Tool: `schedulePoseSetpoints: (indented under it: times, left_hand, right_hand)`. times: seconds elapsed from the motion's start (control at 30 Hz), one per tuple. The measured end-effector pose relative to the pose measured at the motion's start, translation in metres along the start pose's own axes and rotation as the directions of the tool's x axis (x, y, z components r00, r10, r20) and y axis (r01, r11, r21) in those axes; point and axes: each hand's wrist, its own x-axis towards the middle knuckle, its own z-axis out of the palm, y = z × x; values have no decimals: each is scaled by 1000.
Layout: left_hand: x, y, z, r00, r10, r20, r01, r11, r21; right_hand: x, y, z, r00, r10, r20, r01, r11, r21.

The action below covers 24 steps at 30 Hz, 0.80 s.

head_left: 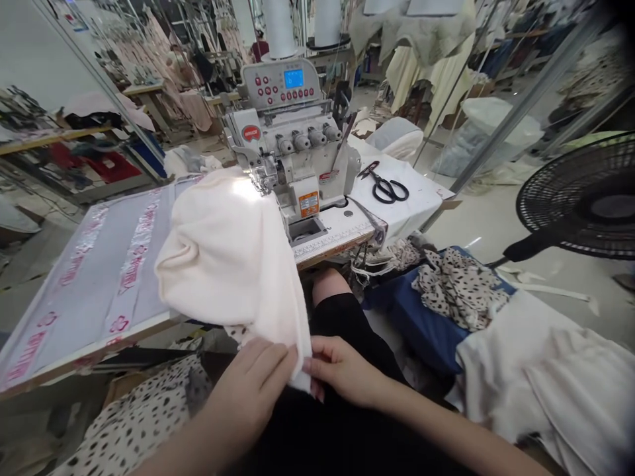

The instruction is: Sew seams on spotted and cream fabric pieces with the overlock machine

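Observation:
A cream fleece fabric piece [223,258] drapes from the overlock sewing machine [302,152] over the table's front edge toward my lap. My left hand [258,380] is closed on its lower end, fingers lying across the cloth. At the fabric's right edge, my right hand [340,367] pinches the border between thumb and fingers. Both hands are close together, below the table top. The cloth's upper part lies under the lit needle area, where the presser foot is partly hidden. A bit of spotted fabric shows beneath the cream cloth, just above my left hand.
Black-handled scissors [389,190] lie on white cloth right of the machine. Spotted fabric [459,287] and cream cloth [555,370] are heaped at my right, near a black fan [585,198]. More spotted fabric [143,416] hangs below the table [104,258] at left.

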Motion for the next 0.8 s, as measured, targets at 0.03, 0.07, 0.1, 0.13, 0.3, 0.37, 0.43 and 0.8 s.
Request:
schedulePoseSetpoints:
  times: [0.03,0.07,0.1,0.13,0.3,0.37,0.43,0.8]
  left_hand:
    - [-1,0,-1,1000,4,-13,-4,1000,-10]
    - [-1,1,-3,1000,8,-25,-9,1000,-23]
    - [-2,2,-4,999,14,-37,-15,999,-41]
    - [-1,3,-6,999,11,-48,-14,998,-62]
    - [2,6,-12,997,-39,-63,30,990,-137]
    - [1,6,-13,998,-30,-56,23,993,-119]
    - [-1,5,-13,999,-24,-44,20,996,-89]
    - [5,6,-14,997,-9,-78,2,996,-85]
  right_hand:
    - [-1,-1,0,1000,13,-5,-13,1000,-13]
    - [-2,-3,-1,1000,16,-4,-16,1000,-12]
    - [-4,-6,-1,1000,8,0,-8,1000,-4]
    - [-5,-10,0,1000,-4,2,4,1000,7]
    - [-11,-26,2,1000,22,9,-22,999,36]
    - [-13,-28,3,999,40,9,-40,999,27]
    - [-13,-29,5,999,41,17,-41,999,17]
    - [-9,-29,4,987,130,93,-150,956,251]
